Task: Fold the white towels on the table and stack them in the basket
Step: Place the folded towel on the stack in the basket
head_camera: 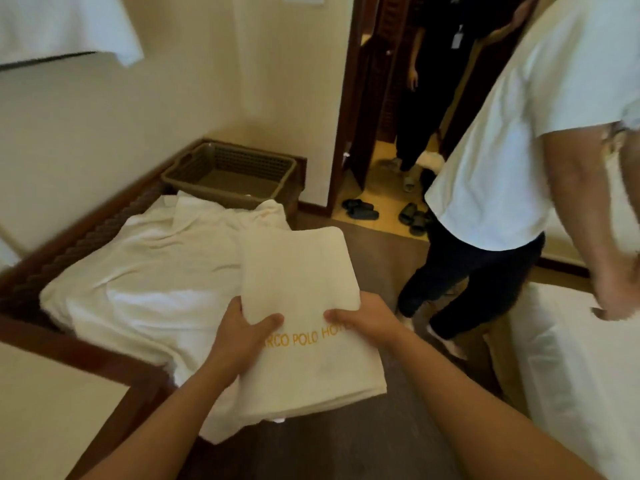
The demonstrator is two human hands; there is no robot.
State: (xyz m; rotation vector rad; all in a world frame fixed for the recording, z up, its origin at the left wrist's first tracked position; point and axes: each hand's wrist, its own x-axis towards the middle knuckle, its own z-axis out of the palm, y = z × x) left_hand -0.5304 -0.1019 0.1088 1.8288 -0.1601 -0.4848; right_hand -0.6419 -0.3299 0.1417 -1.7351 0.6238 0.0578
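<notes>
A folded towel (pixel 301 271), printed with orange lettering, is held out over the desk (pixel 86 355) edge, gripped at its near end by the left hand (pixel 242 327) and the right hand (pixel 360 318), thumbs clamped on top. More unfolded towels (pixel 145 271) lie crumpled on the desk. The brown basket (pixel 230 174) sits beyond them, seemingly empty. For a neat stack, the towel should be kept level and lowered flat into the basket. A bystander (pixel 512 168) stands at right.

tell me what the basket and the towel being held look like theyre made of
Basket: most likely moulded plastic, matt grey-brown, judging by its gridded perforated walls and rolled rim. Folded towel: soft woven cotton-like cloth, cream-white and matt, bending over the hands, with orange lettering that may be embroidered or printed.
</notes>
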